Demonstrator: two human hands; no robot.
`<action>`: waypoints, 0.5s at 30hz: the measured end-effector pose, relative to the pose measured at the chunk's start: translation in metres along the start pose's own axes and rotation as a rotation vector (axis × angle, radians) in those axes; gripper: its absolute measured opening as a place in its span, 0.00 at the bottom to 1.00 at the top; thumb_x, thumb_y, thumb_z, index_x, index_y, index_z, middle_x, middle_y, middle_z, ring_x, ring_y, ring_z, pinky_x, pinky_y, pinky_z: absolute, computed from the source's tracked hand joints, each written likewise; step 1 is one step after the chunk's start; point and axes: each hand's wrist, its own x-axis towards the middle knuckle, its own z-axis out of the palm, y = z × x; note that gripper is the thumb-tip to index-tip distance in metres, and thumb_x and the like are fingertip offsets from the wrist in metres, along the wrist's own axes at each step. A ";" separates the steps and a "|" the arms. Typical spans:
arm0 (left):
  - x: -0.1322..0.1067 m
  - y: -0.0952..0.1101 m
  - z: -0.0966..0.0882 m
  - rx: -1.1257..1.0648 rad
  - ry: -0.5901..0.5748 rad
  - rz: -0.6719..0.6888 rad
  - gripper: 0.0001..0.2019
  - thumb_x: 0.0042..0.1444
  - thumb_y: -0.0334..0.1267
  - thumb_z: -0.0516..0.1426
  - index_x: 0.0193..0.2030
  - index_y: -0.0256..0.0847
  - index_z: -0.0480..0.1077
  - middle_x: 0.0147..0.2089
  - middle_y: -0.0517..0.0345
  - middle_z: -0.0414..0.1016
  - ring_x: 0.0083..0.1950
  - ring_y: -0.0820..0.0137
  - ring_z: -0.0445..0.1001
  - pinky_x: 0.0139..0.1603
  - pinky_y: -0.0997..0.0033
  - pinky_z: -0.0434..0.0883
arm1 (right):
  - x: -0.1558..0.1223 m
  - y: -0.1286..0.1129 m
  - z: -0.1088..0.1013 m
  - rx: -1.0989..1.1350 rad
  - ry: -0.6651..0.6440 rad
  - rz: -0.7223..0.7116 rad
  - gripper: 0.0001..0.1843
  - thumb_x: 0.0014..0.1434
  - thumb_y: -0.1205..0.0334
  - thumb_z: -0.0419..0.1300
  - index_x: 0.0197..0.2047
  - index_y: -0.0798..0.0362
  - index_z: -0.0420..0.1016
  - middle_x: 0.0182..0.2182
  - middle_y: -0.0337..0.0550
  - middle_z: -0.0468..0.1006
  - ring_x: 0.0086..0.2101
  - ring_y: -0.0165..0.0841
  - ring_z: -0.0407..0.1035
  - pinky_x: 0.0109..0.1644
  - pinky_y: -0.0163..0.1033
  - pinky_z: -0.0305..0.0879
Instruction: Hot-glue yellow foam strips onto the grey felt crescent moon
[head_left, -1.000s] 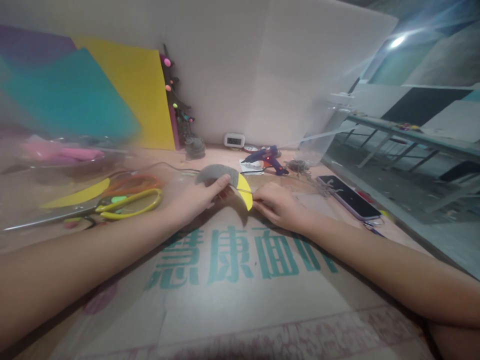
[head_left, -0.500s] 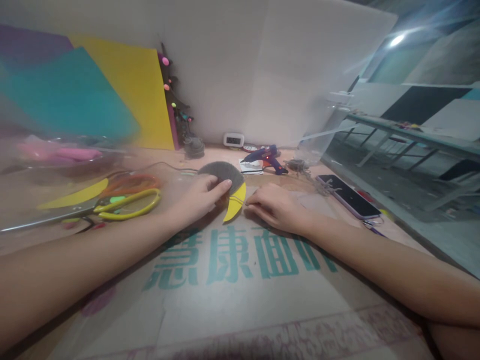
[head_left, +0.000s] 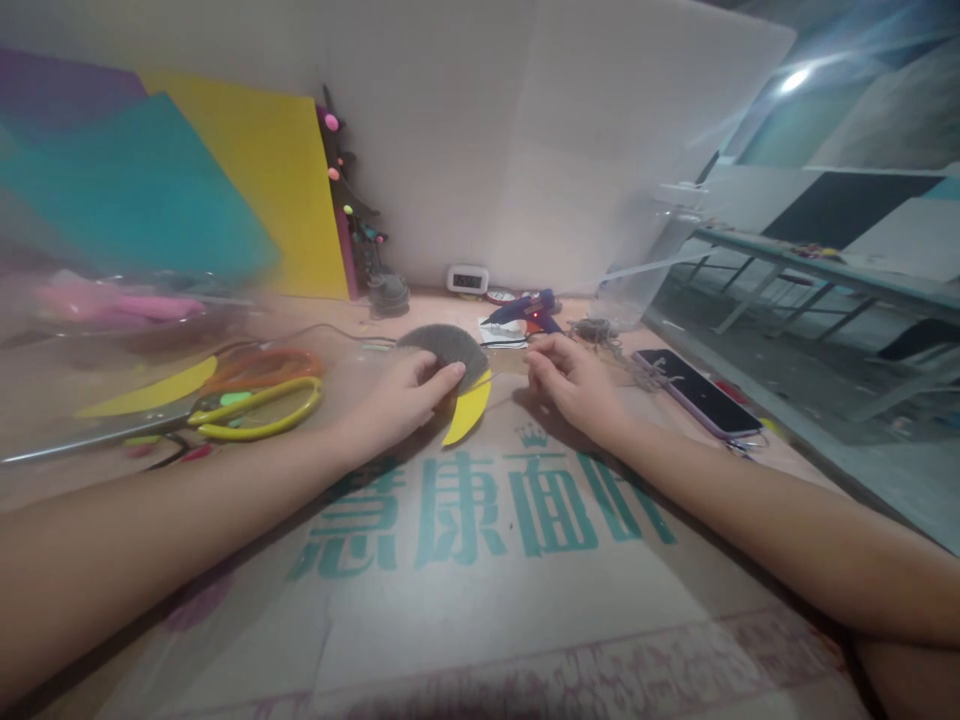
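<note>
My left hand [head_left: 405, 395] lies on a grey felt disc [head_left: 448, 346], fingers pressed flat on it. A yellow crescent piece [head_left: 469, 413] sticks out from under the disc at its near right edge. My right hand [head_left: 571, 385] hovers just right of the disc with its fingers curled, close to a blue hot glue gun [head_left: 527, 309]. I cannot see anything in the right hand. Both forearms rest over a printed cardboard sheet [head_left: 480, 560].
Yellow-handled scissors [head_left: 225, 412], orange scissors and a second yellow crescent [head_left: 150, 388] lie at the left. A phone [head_left: 697, 392] lies at the right near tangled wire. Coloured sheets [head_left: 247, 170], a small clock [head_left: 467, 279] and a decorated twig stand at the back wall.
The grey disc and yellow crescent were lowered flat onto the cardboard under my left hand. My right hand let go of the crescent and moved back and right, toward the glue gun.
</note>
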 end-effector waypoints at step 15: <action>0.002 -0.005 0.001 0.011 0.006 0.016 0.22 0.58 0.58 0.50 0.25 0.42 0.64 0.24 0.61 0.68 0.28 0.69 0.66 0.27 0.69 0.60 | -0.003 0.000 0.000 -0.236 -0.029 -0.442 0.12 0.65 0.58 0.54 0.46 0.53 0.74 0.43 0.49 0.78 0.45 0.37 0.70 0.52 0.44 0.63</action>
